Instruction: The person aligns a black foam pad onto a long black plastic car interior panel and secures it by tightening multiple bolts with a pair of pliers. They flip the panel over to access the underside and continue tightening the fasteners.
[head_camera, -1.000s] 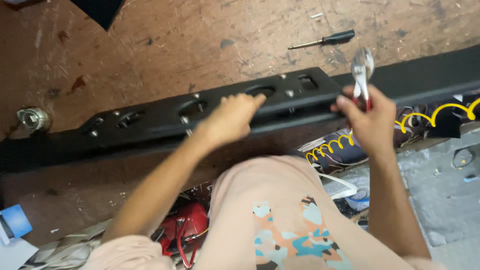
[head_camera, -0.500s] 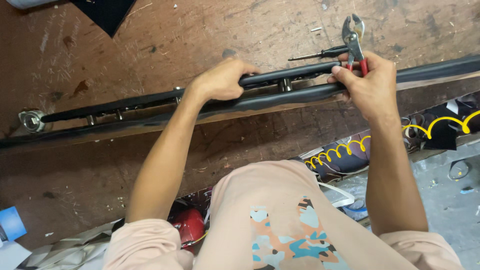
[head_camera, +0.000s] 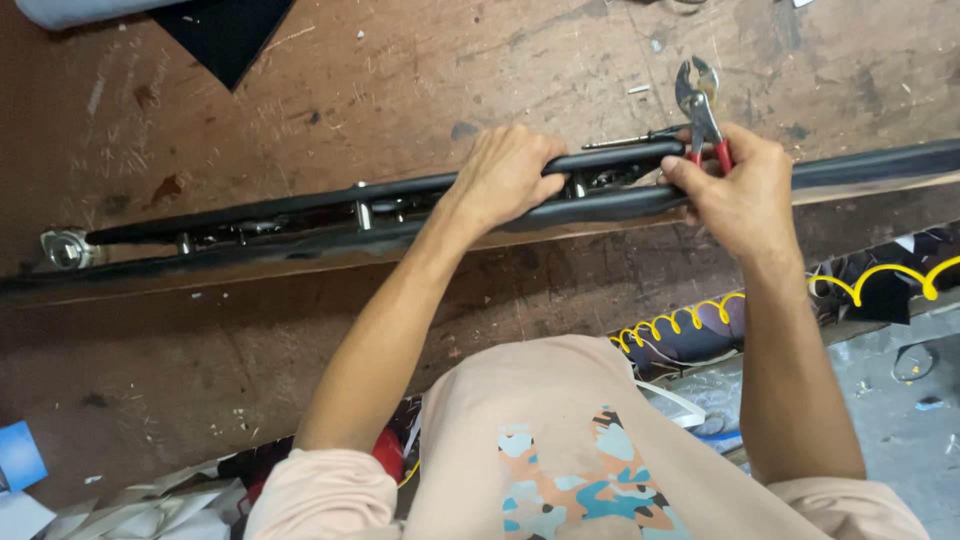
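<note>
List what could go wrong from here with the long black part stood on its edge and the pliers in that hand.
1. The long black part is tipped on edge, steadied mainly by the left hand; it may roll flat.
2. The right hand holds both the pliers and the part, so its grip may slip.
3. The screwdriver lies just behind the part and might be knocked away.

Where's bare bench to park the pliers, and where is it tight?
Free: the brown bench beyond the long black panel, between the black sheet corner and the pliers; also the near strip between panel and bench edge. Tight: around the right hand, where the screwdriver lies, and at the left hand on the panel.
</note>
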